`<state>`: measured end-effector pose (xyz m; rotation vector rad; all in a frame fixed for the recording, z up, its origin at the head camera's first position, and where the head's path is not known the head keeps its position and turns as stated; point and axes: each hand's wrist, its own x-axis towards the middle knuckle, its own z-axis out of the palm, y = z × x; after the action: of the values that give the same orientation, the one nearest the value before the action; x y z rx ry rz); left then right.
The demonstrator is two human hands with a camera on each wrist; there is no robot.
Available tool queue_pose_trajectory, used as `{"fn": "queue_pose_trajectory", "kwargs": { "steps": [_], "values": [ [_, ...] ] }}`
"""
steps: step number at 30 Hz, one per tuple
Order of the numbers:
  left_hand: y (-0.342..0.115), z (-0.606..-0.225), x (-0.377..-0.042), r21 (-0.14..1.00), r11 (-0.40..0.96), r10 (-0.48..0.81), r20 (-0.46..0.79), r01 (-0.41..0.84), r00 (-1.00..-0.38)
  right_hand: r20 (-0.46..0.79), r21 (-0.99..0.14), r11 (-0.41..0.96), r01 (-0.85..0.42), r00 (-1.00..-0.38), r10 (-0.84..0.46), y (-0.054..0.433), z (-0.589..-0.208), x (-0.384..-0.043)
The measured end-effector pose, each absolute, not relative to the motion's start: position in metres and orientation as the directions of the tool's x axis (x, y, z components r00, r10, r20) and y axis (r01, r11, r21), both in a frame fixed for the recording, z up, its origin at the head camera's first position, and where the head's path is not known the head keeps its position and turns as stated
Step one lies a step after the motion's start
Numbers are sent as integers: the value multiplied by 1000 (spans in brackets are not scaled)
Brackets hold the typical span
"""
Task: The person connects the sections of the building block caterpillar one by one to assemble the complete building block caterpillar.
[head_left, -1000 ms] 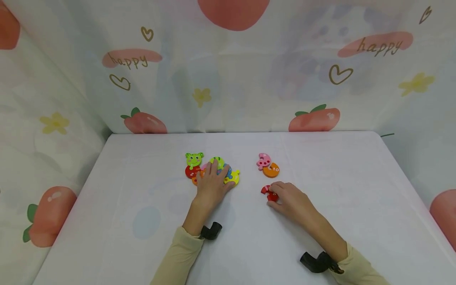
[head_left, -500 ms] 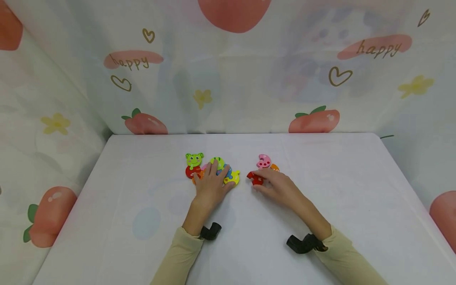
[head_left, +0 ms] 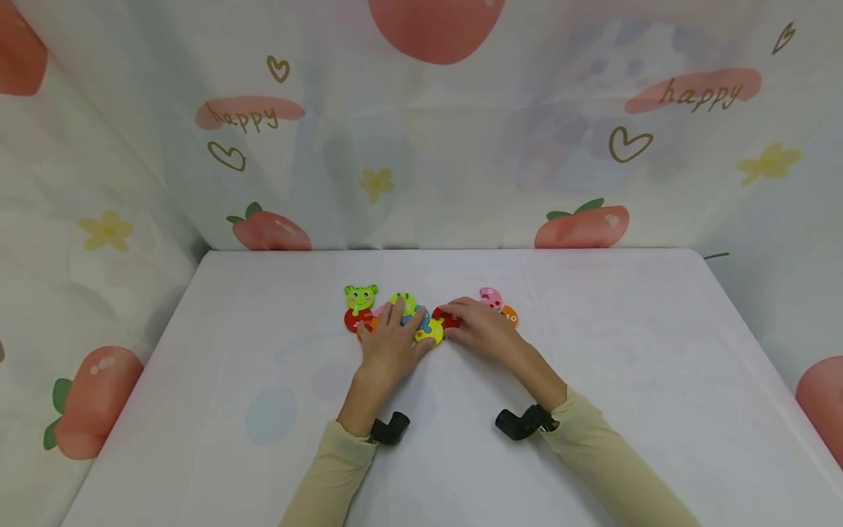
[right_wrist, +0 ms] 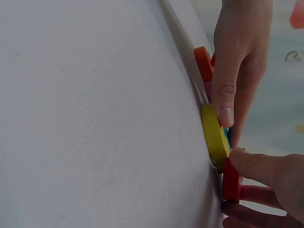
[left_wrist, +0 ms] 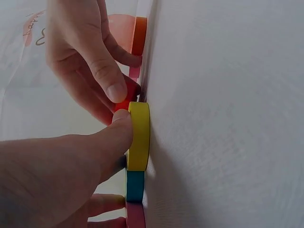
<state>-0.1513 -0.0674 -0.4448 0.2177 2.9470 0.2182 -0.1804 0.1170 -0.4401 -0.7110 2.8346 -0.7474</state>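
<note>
My left hand (head_left: 388,348) rests with spread fingers on a row of joined caterpillar puzzle pieces. The row starts at a green smiling head piece (head_left: 360,296), with a red piece (head_left: 354,320) below it, and ends at a yellow piece (head_left: 430,333). In the left wrist view, the left thumb touches the yellow piece's edge. My right hand (head_left: 489,331) pinches another red puzzle piece (right_wrist: 232,180) between thumb and fingers, right against the yellow piece's end. Whether the two interlock cannot be seen. Fingers cover parts of the middle pieces.
Behind the right hand lie a pink piece (head_left: 490,296) and an orange piece (head_left: 510,315), partly hidden. The white table (head_left: 593,351) meets a printed cloth backdrop (head_left: 448,176) at its far edge. Black wrist mounts (head_left: 391,428) sit on both forearms.
My right hand has carried the red puzzle piece leftward and away from me, from in front of the orange piece up to the yellow piece. The left hand has stayed in place.
</note>
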Motion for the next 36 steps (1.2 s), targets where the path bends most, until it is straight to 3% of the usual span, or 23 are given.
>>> {"fn": "queue_pose_trajectory", "kwargs": {
  "steps": [6,11,16,21,28,36],
  "values": [
    [-67,-446,-151,164,978,157,-151,132,-976,-20,-414,801,-433,-875,-483,111,-441,-183],
    [-65,-446,-151,156,980,146,-145,123,-979,-17,-412,802,-433,-876,-482,117,-435,-183],
    [-57,-445,-151,187,976,143,-172,111,-975,74,-416,855,-309,-949,-307,139,-426,-188],
    [-49,-440,-152,178,978,147,-215,109,-965,3,-354,918,-177,-982,-188,154,-430,-193],
    [-45,-435,-155,173,981,127,-258,83,-958,-18,-333,932,-143,-987,-158,153,-437,-197],
    [-43,-435,-156,206,977,111,-268,55,-957,-20,-383,902,-200,-974,-225,158,-439,-201]
  ]
}}
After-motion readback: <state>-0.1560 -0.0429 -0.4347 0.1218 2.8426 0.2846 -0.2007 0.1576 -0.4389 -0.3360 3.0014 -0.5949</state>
